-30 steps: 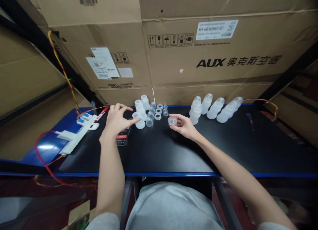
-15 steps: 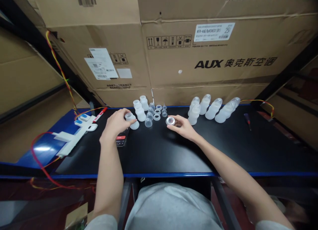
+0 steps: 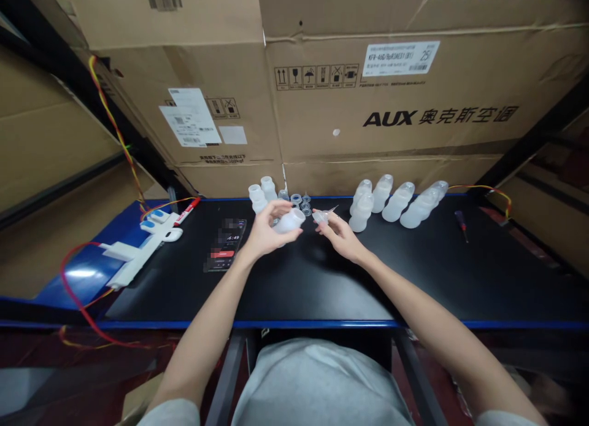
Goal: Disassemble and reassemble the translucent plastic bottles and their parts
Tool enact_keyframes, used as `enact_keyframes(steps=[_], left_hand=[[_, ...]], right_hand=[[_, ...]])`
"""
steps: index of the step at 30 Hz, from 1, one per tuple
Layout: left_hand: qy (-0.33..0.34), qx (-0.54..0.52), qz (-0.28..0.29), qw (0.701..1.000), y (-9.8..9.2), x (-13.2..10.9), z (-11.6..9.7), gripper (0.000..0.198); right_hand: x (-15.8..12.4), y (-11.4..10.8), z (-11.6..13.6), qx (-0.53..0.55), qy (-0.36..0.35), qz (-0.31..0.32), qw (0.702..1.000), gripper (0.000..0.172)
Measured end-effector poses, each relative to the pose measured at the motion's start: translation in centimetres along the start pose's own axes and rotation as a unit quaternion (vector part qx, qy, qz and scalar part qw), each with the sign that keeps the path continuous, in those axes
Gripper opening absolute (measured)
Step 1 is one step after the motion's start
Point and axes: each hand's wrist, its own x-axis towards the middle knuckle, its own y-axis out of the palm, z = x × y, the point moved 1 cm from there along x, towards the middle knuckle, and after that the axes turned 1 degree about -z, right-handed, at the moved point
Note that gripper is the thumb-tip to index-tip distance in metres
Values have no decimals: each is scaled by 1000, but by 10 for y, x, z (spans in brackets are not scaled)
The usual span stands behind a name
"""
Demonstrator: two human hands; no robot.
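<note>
My left hand [image 3: 263,231] is wrapped round a frosted white baby bottle [image 3: 289,221], which is tilted with its open mouth towards the right. Just across from that mouth, my right hand [image 3: 344,238] pinches a bottle nipple [image 3: 322,216] in a ring, its thin tip pointing right. A small gap parts the two pieces. Behind my left hand stand uncapped bottles [image 3: 256,197], and clear caps there are mostly hidden by it. Rings [image 3: 296,199] and small nipples [image 3: 305,204] lie behind the gap between my hands.
Several capped bottles [image 3: 396,204] stand at the back right, near a screwdriver [image 3: 461,224]. A phone [image 3: 225,247] lies on the black table [image 3: 313,285] at the left. Beyond it are a power strip [image 3: 138,254] and a red marker [image 3: 188,211]. Cardboard [image 3: 322,116] backs the table.
My left hand has lifted the bottle and brought it right, tilting it towards my right hand and uncovering the phone. My right hand has turned the nipple so its tip points right.
</note>
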Motion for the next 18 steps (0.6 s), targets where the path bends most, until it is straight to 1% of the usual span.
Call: enact_keyframes(steps=[2,3,5,7,12,14,16,18], left_hand=[[4,3,19,1000,20,-6,3,47],[13,5,23,1000,28,-9,3,42],[35,7,20,999,36,-13,2,40],[40,13,9,999,40,-15,0,39],[-2,21,-1,1000,43,-18,1,41],[11,27,-8,1000,43,-19,2,40],[41,30,-15,999,44,-19,2,38],[64,32,-21,997,45,-20,2,37]], right_hand=[[0,0,1,1,-7,2,1000,59],[0,-1,2,3,-11,4,1000,59],[0,-2,5,5,-16,10,1000,57],[-1,-4,8,-5,-22,14,1000,54],[-2,-3,12,-26,-27,24,999,49],[-3,-2,12,-30,-19,17,999,47],[-3,-2,12,-36,-16,11,999,43],[-3,-3,12,-43,-18,19,999,40]])
